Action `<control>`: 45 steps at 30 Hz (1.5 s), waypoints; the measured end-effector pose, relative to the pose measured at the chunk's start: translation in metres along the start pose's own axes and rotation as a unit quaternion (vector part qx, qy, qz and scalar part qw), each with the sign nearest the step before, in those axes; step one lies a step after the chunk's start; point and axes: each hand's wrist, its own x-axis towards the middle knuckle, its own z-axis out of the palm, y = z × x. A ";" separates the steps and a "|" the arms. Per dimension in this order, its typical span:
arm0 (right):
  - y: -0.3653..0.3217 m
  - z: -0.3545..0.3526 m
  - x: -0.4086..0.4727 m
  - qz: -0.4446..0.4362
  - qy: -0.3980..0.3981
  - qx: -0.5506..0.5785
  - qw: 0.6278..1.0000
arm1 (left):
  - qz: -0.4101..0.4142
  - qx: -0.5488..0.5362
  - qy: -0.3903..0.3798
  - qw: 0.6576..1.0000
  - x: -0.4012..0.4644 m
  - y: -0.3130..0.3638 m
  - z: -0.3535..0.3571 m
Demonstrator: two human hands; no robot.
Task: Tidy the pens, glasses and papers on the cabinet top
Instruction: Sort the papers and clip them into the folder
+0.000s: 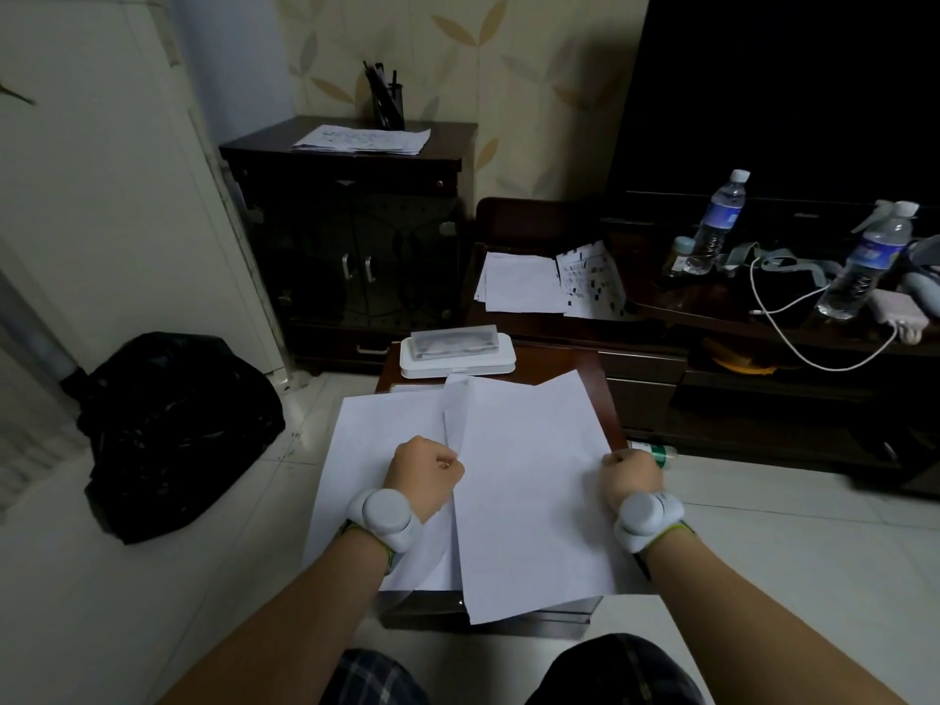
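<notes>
The papers cover most of the small counter in front of the person; their near edges overhang the counter's near edge, and the left sheets stick out past its left side. Bare wood shows only along the counter's far right corner and in a strip at the right edge. Beyond the papers, at the counter's far end, lies a white glasses case, its near edge touching the sheets' far tips. Left of the counter the pale tiled floor is open up to a black bag; right of the counter there is also open floor, with a small green-banded bottle lying just beside the counter.

Behind the counter stands a dark cabinet against the wall, with more sheets on top and a pen cup at the back. Right of the counter runs a low TV stand carrying loose pages, two water bottles and a white cable.

Both forearms reach forward over the papers, each wrist wearing a white band. The left hand is curled closed, pinching the raised left edge of the top sheet. The right hand is likewise closed, gripping that sheet's right edge at the counter's right side.
</notes>
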 end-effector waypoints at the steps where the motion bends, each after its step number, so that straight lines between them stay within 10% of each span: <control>1: -0.003 0.004 -0.001 0.000 0.003 0.002 1.000 | -0.001 -0.007 0.001 1.000 0.000 0.001 0.000; 45: -0.064 0.123 -0.037 -0.043 -0.161 0.034 0.985 | 0.070 -0.032 0.028 0.997 -0.005 -0.004 0.000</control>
